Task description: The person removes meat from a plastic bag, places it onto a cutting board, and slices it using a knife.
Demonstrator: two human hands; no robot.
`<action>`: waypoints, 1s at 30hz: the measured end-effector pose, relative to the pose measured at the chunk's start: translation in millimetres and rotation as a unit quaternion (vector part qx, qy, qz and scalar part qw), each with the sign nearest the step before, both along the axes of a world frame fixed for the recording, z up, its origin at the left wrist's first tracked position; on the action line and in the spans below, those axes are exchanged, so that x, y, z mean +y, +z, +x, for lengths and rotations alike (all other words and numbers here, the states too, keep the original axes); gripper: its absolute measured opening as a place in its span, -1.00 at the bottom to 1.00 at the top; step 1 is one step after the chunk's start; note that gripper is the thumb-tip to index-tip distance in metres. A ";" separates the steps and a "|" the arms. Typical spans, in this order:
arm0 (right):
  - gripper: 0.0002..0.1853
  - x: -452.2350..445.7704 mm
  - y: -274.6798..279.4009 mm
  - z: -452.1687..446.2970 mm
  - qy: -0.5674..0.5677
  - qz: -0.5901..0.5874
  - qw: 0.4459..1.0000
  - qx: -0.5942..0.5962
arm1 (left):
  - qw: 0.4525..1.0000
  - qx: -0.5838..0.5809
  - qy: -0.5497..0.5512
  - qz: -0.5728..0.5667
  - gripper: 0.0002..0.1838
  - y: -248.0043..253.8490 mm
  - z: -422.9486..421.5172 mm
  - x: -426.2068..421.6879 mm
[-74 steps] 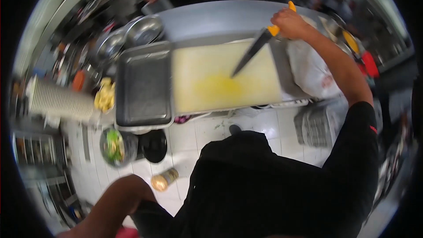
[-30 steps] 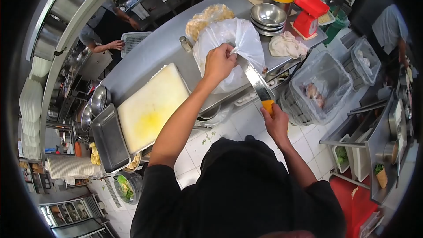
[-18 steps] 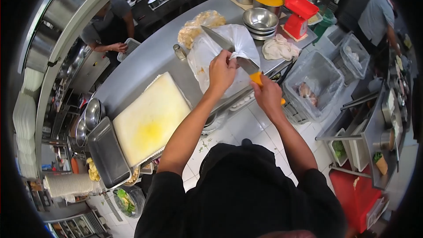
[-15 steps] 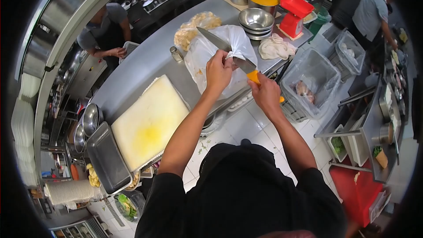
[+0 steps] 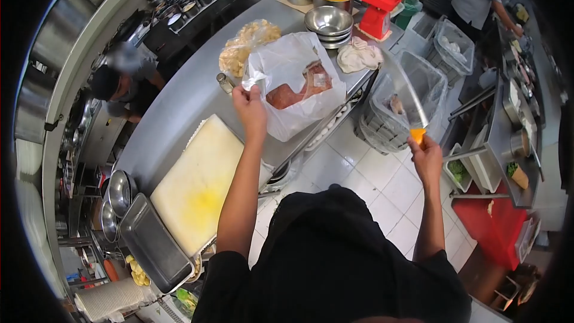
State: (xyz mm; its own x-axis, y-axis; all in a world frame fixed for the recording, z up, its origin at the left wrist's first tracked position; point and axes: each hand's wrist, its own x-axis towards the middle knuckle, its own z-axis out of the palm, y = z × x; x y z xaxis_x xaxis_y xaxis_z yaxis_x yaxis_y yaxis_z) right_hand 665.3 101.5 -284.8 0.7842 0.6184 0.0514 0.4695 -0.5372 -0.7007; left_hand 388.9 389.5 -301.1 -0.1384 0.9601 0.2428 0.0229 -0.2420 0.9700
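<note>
A white plastic bag (image 5: 287, 63) lies opened on the steel counter, with reddish-brown pieces that look like meat (image 5: 284, 97) showing inside. My left hand (image 5: 250, 107) pinches the bag's twisted white top at its left edge. Out to the right, over the floor, my right hand (image 5: 427, 158) grips the orange handle of a large knife (image 5: 412, 101). The knife's blade points up and away from me, smeared a little by motion. Left of my left arm sits a white cutting board (image 5: 203, 179) with a yellow stain.
Behind the bag are a clear bag of pale yellowish pieces (image 5: 248, 42), stacked steel bowls (image 5: 329, 22), a red scale (image 5: 378, 9) and a cloth (image 5: 359, 55). A lined crate (image 5: 394, 113) stands on the floor near the knife. A dark tray (image 5: 156, 242) adjoins the board. Co-workers stand across the counter and at far right.
The bag has gone from closed to open, exposing its contents. My left hand moved left with the bag's top, while my right hand swung the knife away to the right.
</note>
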 end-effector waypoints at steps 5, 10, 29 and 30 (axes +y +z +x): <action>-0.62 7.2 -38.1 -15.2 0.016 -0.059 0.984 0.167 | 0.996 -0.063 0.014 -0.067 -0.85 -4.7 -23.4 -14.4; -0.58 73.8 -66.9 10.0 0.102 -0.104 0.989 0.034 | 0.986 -0.072 0.066 -0.137 -0.76 -3.9 -29.0 -23.7; -0.55 255.1 -122.2 48.2 0.301 -0.022 0.952 -0.040 | 0.928 0.350 0.001 0.126 -0.75 16.2 74.7 -66.1; -0.55 256.6 -116.3 47.8 0.308 -0.029 0.950 -0.041 | 0.919 0.374 0.008 0.125 -0.71 13.1 75.9 -53.6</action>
State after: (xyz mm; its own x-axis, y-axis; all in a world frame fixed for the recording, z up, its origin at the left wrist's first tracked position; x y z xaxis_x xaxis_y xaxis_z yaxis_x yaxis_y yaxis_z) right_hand 713.1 358.1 -401.1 0.2680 0.9622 0.0482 0.7593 -0.1802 -0.6253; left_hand 464.8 335.9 -287.9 0.1434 0.8610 0.4881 0.6665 -0.4486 0.5954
